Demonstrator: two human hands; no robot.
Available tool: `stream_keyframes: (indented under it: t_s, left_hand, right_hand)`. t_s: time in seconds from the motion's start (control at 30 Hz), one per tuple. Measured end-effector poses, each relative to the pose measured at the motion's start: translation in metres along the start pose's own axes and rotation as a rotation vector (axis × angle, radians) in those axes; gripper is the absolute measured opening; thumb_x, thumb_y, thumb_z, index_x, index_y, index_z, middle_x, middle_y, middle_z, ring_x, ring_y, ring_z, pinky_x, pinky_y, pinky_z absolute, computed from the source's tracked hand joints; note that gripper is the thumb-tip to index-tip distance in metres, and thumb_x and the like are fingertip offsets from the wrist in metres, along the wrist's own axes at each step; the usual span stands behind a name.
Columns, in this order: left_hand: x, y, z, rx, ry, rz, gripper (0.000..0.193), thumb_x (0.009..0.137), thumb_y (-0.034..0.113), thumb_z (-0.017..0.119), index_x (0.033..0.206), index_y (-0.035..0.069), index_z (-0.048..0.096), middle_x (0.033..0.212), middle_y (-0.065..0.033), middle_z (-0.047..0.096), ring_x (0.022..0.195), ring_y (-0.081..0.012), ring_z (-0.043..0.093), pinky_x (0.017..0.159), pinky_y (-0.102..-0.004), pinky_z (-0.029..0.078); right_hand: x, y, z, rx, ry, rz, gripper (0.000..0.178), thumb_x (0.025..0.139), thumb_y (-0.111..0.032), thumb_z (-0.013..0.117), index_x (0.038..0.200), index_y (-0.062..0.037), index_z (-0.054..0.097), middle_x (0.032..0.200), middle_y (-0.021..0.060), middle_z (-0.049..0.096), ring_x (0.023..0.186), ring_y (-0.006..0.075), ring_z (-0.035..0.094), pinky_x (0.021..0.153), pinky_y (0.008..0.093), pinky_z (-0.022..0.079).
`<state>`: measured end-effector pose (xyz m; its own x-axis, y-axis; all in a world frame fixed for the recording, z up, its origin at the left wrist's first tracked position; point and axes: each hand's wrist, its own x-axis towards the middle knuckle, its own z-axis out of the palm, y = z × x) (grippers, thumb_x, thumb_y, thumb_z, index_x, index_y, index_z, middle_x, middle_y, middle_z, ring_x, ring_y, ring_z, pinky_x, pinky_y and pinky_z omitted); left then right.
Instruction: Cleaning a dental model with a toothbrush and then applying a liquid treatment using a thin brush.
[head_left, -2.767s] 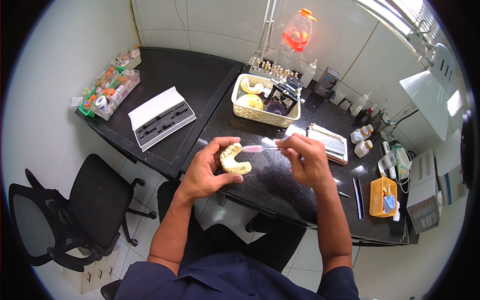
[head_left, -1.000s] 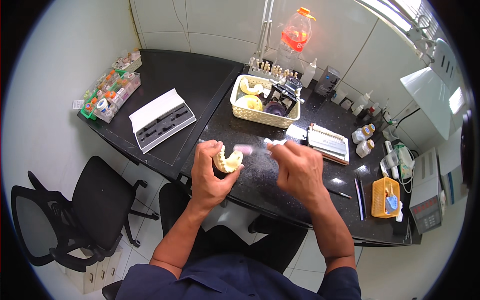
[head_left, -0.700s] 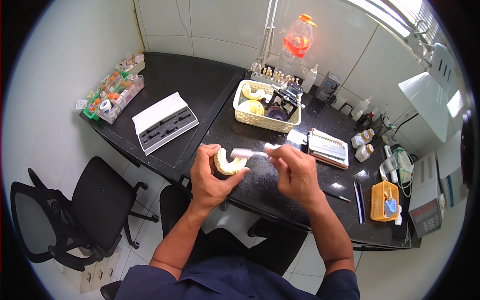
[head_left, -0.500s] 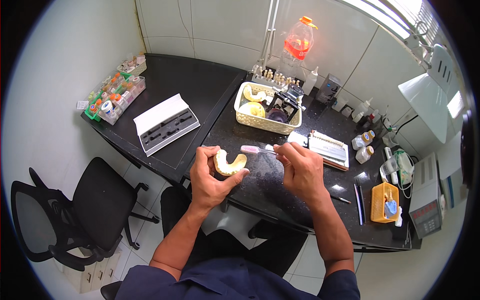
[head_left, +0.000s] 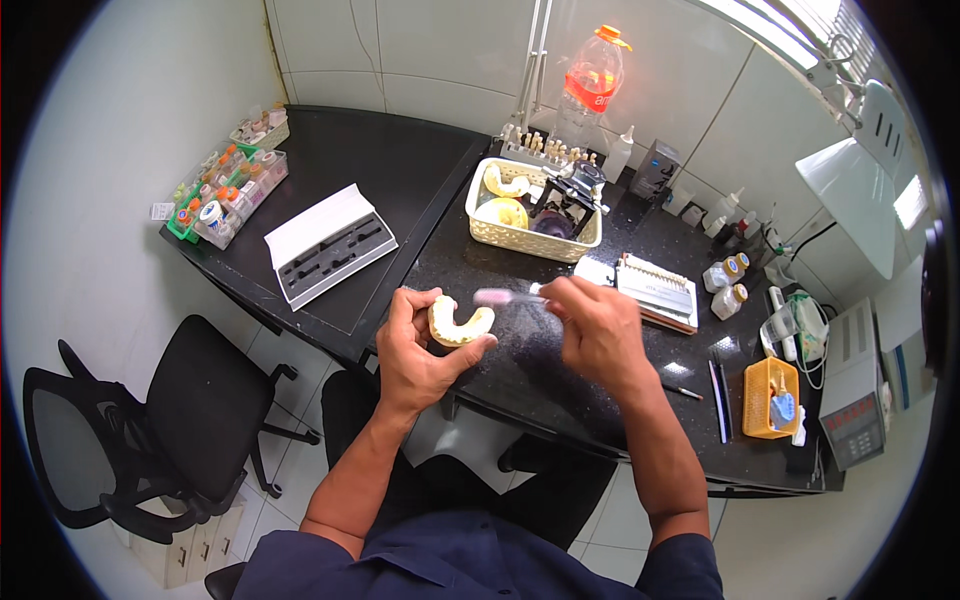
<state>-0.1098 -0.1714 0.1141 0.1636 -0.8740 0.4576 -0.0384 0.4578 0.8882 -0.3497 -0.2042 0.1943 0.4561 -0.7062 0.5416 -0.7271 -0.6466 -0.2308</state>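
My left hand (head_left: 418,355) grips a cream, horseshoe-shaped dental cast (head_left: 463,331) between thumb and fingers, above the front edge of the black bench (head_left: 500,385). Pinched in my right hand (head_left: 598,330) is a toothbrush (head_left: 494,297) with a clear handle and a pinkish head. Its head is smeared by motion and points left, just above the cast's upper right side. Whether the bristles touch the cast, I cannot tell. Part of the handle is hidden by my right fingers.
Beyond my hands stands a cream basket (head_left: 520,238) with casts and a dark articulator. An open white case (head_left: 330,248) lies left. To the right are a shade guide (head_left: 655,292), small jars (head_left: 728,302), an orange basket (head_left: 757,410) and a lamp (head_left: 850,200). An office chair (head_left: 205,410) stands left.
The toothbrush has shifted slightly left, nearer the cast, together with my right hand, and its head is now blurred. My left hand and the cast stay nearly in place.
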Motion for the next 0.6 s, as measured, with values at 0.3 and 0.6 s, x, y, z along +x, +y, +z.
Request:
stream_keyframes:
  t_s: [0.3, 0.6]
  left_hand:
    - [0.001, 0.002, 0.002, 0.014, -0.01, -0.071, 0.067, 0.081, 0.006, 0.099, 0.125, -0.001, 0.049, 0.114, -0.0147, 0.07, 0.104, -0.016, 0.074, 0.091, -0.0312, 0.064]
    - [0.002, 0.007, 0.003, 0.045, -0.017, -0.108, 0.069, 0.079, 0.007, 0.1, 0.124, -0.003, 0.049, 0.112, -0.0169, 0.071, 0.105, -0.0178, 0.075, 0.091, -0.0321, 0.065]
  right_hand:
    - [-0.001, -0.008, 0.001, -0.013, -0.007, -0.125, 0.023, 0.083, -0.002, 0.074, 0.102, -0.0142, 0.072, 0.079, 0.0047, 0.062, 0.068, 0.0289, 0.069, 0.06, 0.042, 0.053]
    - [0.002, -0.004, -0.001, -0.016, 0.008, -0.13, 0.021, 0.084, -0.003, 0.071, 0.101, -0.0145, 0.07, 0.078, 0.0052, 0.06, 0.069, 0.0302, 0.067, 0.061, 0.0434, 0.052]
